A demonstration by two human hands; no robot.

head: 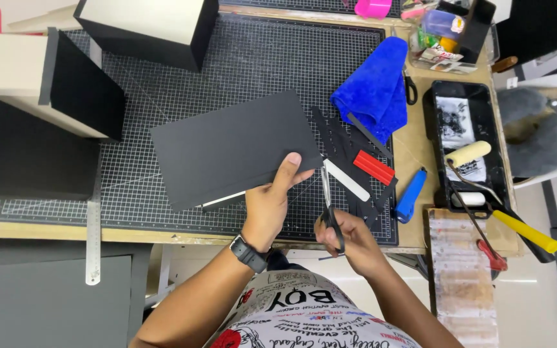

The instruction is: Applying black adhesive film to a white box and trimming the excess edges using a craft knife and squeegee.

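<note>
My left hand [271,200] grips the near right corner of a large black card sheet [233,145], thumb on top, holding it just over the gridded black cutting mat [246,58]. My right hand [349,238] holds black-handled scissors [329,203], blades pointing away toward the sheet's right edge. A black watch sits on my left wrist. Black card offcuts [349,145] lie on the mat just right of the sheet.
A blue cloth [375,87], a red scraper [374,167], a blue-handled tool [410,194] and a paint tray [434,129] with a roller [469,153] lie to the right. Black boxes [82,93] stand at the left and rear. A steel ruler [93,241] lies near left.
</note>
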